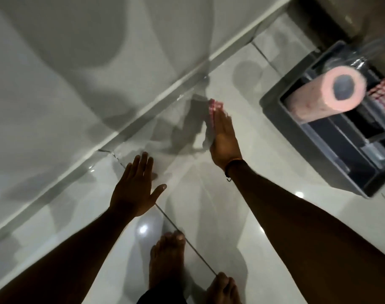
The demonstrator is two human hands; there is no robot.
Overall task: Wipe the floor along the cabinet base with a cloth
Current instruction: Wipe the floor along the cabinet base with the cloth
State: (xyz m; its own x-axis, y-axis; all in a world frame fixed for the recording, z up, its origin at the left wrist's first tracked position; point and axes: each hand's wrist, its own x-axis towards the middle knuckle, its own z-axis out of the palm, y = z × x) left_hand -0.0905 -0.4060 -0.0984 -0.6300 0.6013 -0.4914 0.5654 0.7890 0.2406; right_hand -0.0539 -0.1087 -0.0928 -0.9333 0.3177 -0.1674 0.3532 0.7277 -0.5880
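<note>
My right hand lies flat, fingers straight, pressing a red-and-white cloth on the glossy white floor tiles; only the cloth's far edge shows past my fingertips. It sits close to the pale cabinet base, which runs diagonally from lower left to upper right. My left hand rests spread on the floor, fingers apart, holding nothing, just right of the base edge.
A dark grey caddy stands at the right, holding a pink paper roll and a red-and-white pack. My bare feet are at the bottom centre. A cracked grout line meets the base.
</note>
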